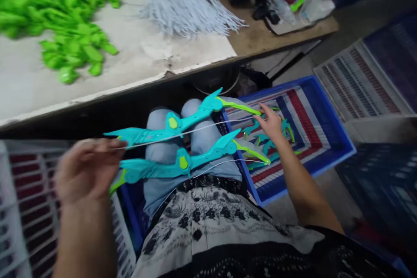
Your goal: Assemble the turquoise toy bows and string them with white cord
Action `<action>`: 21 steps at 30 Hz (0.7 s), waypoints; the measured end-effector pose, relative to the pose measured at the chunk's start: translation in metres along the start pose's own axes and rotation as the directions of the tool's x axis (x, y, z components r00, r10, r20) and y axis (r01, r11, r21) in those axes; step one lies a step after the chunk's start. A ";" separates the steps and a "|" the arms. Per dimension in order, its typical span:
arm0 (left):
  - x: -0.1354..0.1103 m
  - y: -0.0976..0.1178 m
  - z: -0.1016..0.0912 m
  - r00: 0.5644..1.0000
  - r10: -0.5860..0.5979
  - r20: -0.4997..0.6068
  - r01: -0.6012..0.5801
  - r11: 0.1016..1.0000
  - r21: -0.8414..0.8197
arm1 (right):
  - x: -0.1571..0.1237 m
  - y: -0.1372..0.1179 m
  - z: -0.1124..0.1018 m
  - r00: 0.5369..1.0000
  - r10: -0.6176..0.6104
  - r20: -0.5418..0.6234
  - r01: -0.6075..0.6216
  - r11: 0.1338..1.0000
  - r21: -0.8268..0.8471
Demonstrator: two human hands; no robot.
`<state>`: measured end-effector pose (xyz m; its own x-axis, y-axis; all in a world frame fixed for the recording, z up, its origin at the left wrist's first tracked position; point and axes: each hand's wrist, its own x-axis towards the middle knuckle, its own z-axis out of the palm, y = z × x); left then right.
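Note:
Two turquoise toy bows with lime-green tips lie across my lap. The farther toy bow (192,119) has its white string running between my two hands. My right hand (272,125) pinches the lime-green tip at its right end, beside the string. At its left end, my left hand (91,169) has its fingers closed round the string and the bow's tip; it is blurred, and part of that end is hidden. The nearer toy bow (202,158) rests closer to my body, its string sagging toward my shirt. Its left green tip lies next to my left wrist.
Lime-green plastic parts (71,13) are heaped on the worktable (137,69), beside a bundle of white strings (192,4). A blue crate (339,139) at my right holds more toy bows on a striped liner. A white slatted crate (35,217) stands at my left.

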<state>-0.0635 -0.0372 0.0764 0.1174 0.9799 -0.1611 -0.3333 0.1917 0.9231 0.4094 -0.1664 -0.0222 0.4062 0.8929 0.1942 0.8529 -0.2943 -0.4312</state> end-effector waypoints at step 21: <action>-0.052 -0.025 0.029 0.981 -0.196 -0.007 0.192 0.967 -0.166 | 0.050 -0.283 0.107 0.352 -0.695 0.627 0.790 0.580 0.200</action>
<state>-0.0338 -0.0950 0.0720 0.1737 0.9239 -0.3410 -0.4556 0.3824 0.8039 0.1531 -0.0016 0.0156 -0.6556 0.7321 -0.1848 0.7499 0.6028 -0.2725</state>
